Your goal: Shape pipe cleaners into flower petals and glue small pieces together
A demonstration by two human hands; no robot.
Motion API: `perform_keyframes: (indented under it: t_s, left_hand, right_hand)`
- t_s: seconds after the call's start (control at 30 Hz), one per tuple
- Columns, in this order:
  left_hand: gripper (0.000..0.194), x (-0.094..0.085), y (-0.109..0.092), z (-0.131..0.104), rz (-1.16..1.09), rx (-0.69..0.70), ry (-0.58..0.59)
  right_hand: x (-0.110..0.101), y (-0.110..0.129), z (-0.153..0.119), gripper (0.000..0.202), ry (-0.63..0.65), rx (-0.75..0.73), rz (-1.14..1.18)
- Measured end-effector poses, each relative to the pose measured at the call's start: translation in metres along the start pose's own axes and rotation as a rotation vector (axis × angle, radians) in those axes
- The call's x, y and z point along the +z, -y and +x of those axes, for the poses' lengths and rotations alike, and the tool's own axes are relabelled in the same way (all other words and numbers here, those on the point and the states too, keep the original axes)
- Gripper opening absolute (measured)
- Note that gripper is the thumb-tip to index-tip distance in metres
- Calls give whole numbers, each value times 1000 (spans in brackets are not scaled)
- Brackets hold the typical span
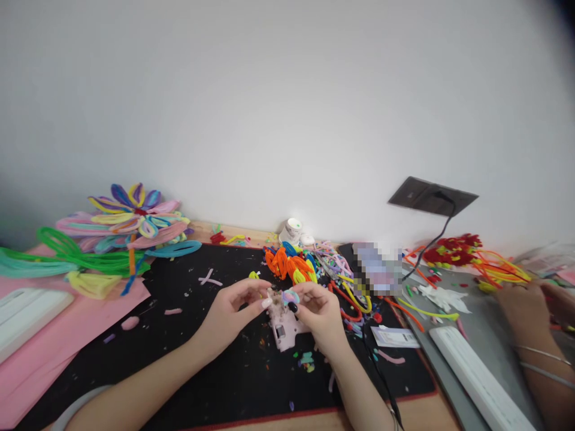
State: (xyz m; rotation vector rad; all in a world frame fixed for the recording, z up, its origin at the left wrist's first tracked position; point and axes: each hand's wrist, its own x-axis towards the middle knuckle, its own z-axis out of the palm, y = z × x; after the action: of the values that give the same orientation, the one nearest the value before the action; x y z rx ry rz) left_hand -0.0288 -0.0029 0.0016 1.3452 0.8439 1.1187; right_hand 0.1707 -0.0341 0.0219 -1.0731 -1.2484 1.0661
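Note:
My left hand [238, 308] is closed in a pinch at the left top edge of a small pale pink plastic device [284, 338]; whatever its fingertips hold is too small to make out. My right hand [321, 314] pinches a small light-blue and lilac fuzzy piece [290, 297] over the same device. The device lies on a black mat [202, 377], its upper part stained brownish, with a dark little window low on its left side. Just beyond my hands sits a bundle of orange pipe-cleaner loops [287, 262] with yellow ones among it.
A large multicoloured pipe-cleaner flower [139, 215] rests at left on pink paper [121, 299]. Behind stands a white cup [291, 230]. A black cable [431, 242] hangs from a wall socket [431, 194]. At right, a co-worker's hands [525, 308] hold orange and yellow stems near a white bar [478, 374].

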Motion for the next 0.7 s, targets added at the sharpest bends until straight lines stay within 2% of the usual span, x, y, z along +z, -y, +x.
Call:
perform_keyframes:
  t_s: [0.23, 0.7]
  left_hand:
    - [24, 2, -4, -1, 87, 96, 44]
    - [21, 0, -2, 2, 159, 105, 84]
  right_hand:
    - [6, -4, -1, 14, 38, 15, -70]
    - [7, -5, 1, 16, 67, 11, -79]
